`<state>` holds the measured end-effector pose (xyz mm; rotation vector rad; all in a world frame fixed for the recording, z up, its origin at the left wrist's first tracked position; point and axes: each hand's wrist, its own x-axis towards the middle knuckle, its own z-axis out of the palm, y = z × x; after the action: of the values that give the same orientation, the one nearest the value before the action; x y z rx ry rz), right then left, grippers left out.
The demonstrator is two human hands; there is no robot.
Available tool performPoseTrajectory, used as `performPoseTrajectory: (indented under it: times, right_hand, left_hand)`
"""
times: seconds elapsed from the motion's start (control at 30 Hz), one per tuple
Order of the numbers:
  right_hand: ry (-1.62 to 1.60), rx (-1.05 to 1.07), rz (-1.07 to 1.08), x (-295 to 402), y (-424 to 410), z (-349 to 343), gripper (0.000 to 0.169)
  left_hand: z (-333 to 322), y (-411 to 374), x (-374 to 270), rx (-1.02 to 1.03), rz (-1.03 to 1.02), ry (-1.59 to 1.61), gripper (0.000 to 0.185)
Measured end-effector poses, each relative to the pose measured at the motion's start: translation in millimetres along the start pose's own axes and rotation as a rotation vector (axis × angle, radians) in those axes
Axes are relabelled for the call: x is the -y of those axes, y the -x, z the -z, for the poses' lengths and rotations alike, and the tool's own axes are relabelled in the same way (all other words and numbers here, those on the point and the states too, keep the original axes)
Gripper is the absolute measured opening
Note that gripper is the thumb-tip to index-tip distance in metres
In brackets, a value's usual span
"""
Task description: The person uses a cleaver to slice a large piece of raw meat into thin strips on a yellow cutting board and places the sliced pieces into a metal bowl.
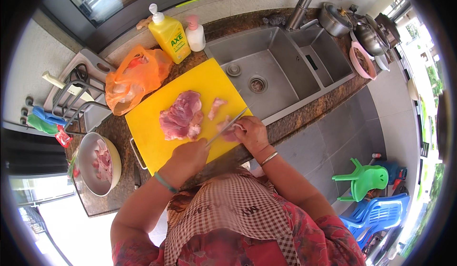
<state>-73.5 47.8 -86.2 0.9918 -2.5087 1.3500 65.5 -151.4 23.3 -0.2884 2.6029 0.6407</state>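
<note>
My left hand (190,159) grips the handle of a kitchen knife, whose blade (227,126) slants up and right over the yellow cutting board (150,110). With the fingers of my right hand (252,134) I pinch a small piece of raw meat (228,134) at the board's right edge, close against the blade. That piece is partly blurred and hidden by the knife. A large chunk of raw meat (181,116) lies left of the knife. Between them rests a thin meat trimming (216,108). The board overlaps the sink's left rim.
A steel double sink (275,66) lies to the right. Left stands a bowl (116,159) of cut raw meat (103,164). Behind the board are an orange plastic bag (142,69), a yellow AXE bottle (171,39) and a white pump bottle (195,39). A rack (76,94) holds another knife.
</note>
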Motion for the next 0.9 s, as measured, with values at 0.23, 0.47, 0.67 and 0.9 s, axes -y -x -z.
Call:
performPoseTrajectory:
  times: [0.23,0.47,0.67,0.9]
  right_hand:
    - [-0.051,0.036,0.049,-1,3,0,0.011]
    - [-0.025,0.051,0.084,6,-2,4,0.011]
    - [-0.033,0.026,0.0,2,2,2,0.011]
    - [-0.006,0.023,-0.014,7,-1,6,0.012]
  left_hand:
    - [1,-7,-12,-0.053,-0.069,0.074,0.034]
    - [-10,-91,-47,-0.193,-0.273,0.01,0.034]
    - [-3,-29,-31,-0.088,-0.076,0.0,0.039]
    - [-8,9,17,-0.212,0.135,0.066,0.041]
